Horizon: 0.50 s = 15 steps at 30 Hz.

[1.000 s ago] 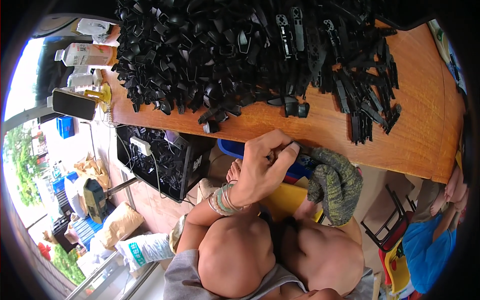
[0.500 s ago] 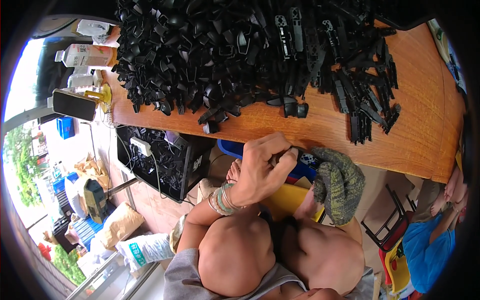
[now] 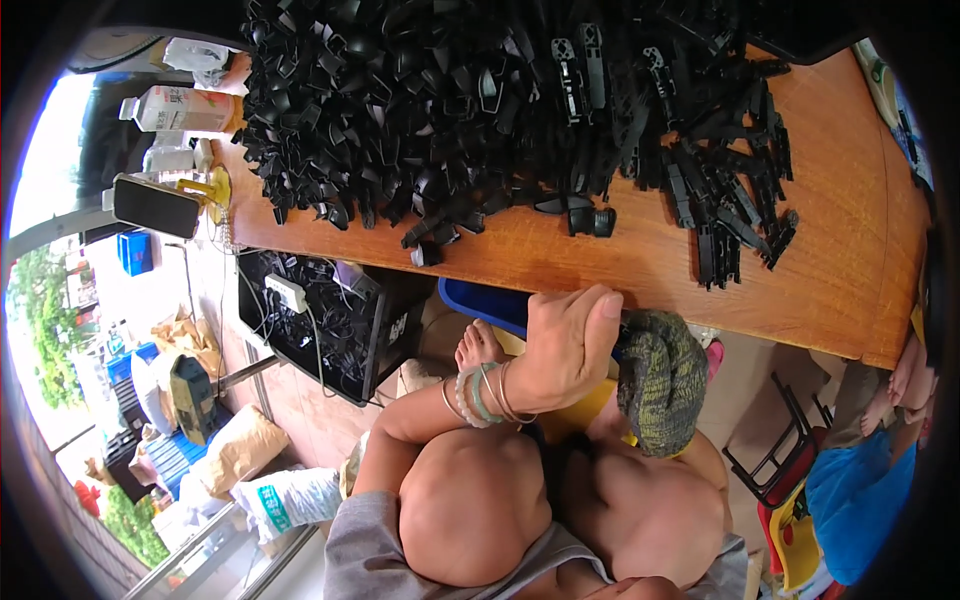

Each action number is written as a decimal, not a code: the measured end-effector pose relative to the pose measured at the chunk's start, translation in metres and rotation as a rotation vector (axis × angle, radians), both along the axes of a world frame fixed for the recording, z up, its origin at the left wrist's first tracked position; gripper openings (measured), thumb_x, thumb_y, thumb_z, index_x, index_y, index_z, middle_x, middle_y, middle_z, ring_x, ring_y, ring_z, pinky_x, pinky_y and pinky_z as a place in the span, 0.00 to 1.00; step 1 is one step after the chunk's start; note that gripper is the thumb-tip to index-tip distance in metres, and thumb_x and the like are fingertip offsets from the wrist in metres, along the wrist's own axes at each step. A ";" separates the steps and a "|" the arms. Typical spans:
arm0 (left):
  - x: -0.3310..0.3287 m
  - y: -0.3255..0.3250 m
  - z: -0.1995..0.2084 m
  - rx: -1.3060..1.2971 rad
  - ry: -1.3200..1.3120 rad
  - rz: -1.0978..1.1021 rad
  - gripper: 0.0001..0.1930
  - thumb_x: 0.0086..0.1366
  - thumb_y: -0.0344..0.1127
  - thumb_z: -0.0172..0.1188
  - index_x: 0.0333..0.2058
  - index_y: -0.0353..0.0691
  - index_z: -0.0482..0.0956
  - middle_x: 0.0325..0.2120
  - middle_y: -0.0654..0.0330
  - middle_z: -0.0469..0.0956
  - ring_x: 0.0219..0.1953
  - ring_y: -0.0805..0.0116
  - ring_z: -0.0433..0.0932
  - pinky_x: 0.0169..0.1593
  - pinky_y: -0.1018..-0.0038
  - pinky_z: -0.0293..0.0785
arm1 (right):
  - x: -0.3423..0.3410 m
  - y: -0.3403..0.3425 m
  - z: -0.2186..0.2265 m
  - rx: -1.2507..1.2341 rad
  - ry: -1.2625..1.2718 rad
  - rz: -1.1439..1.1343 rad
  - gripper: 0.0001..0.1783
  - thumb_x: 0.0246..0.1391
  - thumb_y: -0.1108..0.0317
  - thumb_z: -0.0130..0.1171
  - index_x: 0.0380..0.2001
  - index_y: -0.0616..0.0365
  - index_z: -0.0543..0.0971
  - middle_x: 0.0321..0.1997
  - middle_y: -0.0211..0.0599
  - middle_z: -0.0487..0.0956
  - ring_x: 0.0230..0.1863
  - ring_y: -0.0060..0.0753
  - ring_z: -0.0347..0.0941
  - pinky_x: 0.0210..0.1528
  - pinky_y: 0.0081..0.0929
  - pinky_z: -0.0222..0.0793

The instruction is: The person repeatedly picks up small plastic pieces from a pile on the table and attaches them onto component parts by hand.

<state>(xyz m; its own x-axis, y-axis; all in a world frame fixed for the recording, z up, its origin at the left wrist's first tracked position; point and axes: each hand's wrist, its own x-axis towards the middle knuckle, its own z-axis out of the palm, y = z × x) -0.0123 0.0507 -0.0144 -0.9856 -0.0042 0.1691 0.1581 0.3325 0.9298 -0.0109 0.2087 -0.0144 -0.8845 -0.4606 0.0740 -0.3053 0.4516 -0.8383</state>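
Note:
My left hand [image 3: 570, 345], bare with bracelets on the wrist, is closed just below the table's front edge. Its fingers are curled and pressed together, and whatever is in them is hidden. Right beside it is my right hand [image 3: 661, 385], in a grey-and-yellow knit glove, also closed. A dark bit shows between the hands, too covered to name. Above them on the wooden table [image 3: 640, 255] lie a big heap of small black plastic parts [image 3: 370, 120] and a looser pile of long narrow black parts [image 3: 725, 195].
Below the table edge are a blue bin [image 3: 485, 302] and something yellow [image 3: 580, 410] near my legs. A black crate [image 3: 320, 330] with cables and a power strip [image 3: 287, 292] stands left. A phone on a stand [image 3: 155, 205] and a bottle [image 3: 180, 109] sit at the table's left end. Another person's blue garment [image 3: 860, 500] shows right.
My left hand has shifted right and turned, its fingers now folded toward the glove. The gloved right hand has moved slightly left. The dark part between them is now mostly covered.

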 end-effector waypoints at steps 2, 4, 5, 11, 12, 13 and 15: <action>-0.002 -0.002 0.002 -0.017 0.006 -0.052 0.10 0.62 0.27 0.48 0.21 0.34 0.67 0.15 0.51 0.65 0.15 0.52 0.66 0.19 0.64 0.59 | 0.002 0.002 -0.002 0.045 0.058 0.040 0.12 0.52 0.72 0.54 0.41 0.61 0.76 0.36 0.44 0.77 0.33 0.40 0.74 0.36 0.30 0.69; -0.005 -0.010 0.005 -0.083 0.025 -0.061 0.08 0.60 0.27 0.51 0.22 0.34 0.68 0.16 0.52 0.66 0.16 0.52 0.67 0.19 0.65 0.61 | 0.003 0.003 -0.003 0.099 0.118 0.078 0.12 0.51 0.73 0.55 0.41 0.61 0.76 0.37 0.45 0.77 0.35 0.41 0.74 0.37 0.31 0.70; -0.008 -0.013 0.006 -0.143 0.044 -0.068 0.06 0.58 0.26 0.54 0.23 0.34 0.70 0.16 0.53 0.67 0.16 0.53 0.68 0.20 0.67 0.62 | 0.004 0.002 -0.001 0.102 0.120 0.074 0.12 0.51 0.73 0.55 0.41 0.61 0.76 0.37 0.45 0.77 0.35 0.41 0.74 0.37 0.31 0.70; -0.056 -0.025 0.008 -0.601 0.231 0.218 0.08 0.54 0.30 0.61 0.30 0.36 0.72 0.19 0.60 0.69 0.18 0.65 0.71 0.20 0.73 0.66 | -0.001 0.000 0.014 -0.181 -0.749 -0.032 0.20 0.48 0.79 0.59 0.47 0.63 0.73 0.26 0.35 0.78 0.27 0.21 0.73 0.28 0.18 0.69; -0.064 -0.021 0.005 -0.716 0.345 0.205 0.09 0.55 0.32 0.62 0.29 0.36 0.71 0.19 0.61 0.69 0.17 0.68 0.69 0.19 0.75 0.63 | 0.000 0.000 0.012 -0.176 -0.749 -0.035 0.20 0.48 0.79 0.59 0.47 0.63 0.73 0.26 0.35 0.78 0.27 0.21 0.73 0.28 0.18 0.69; -0.071 -0.019 0.005 -0.719 0.348 0.209 0.09 0.55 0.32 0.62 0.29 0.36 0.71 0.19 0.61 0.69 0.17 0.68 0.69 0.19 0.75 0.63 | 0.000 -0.002 0.011 -0.196 -0.698 -0.035 0.19 0.49 0.79 0.57 0.47 0.64 0.73 0.26 0.35 0.78 0.27 0.21 0.73 0.28 0.17 0.69; -0.080 -0.016 0.006 -0.892 0.339 0.203 0.10 0.54 0.35 0.61 0.27 0.37 0.70 0.19 0.60 0.67 0.19 0.63 0.71 0.20 0.72 0.64 | -0.001 -0.006 0.012 -0.215 -0.645 -0.033 0.18 0.49 0.79 0.55 0.46 0.65 0.73 0.26 0.35 0.78 0.26 0.21 0.73 0.28 0.17 0.69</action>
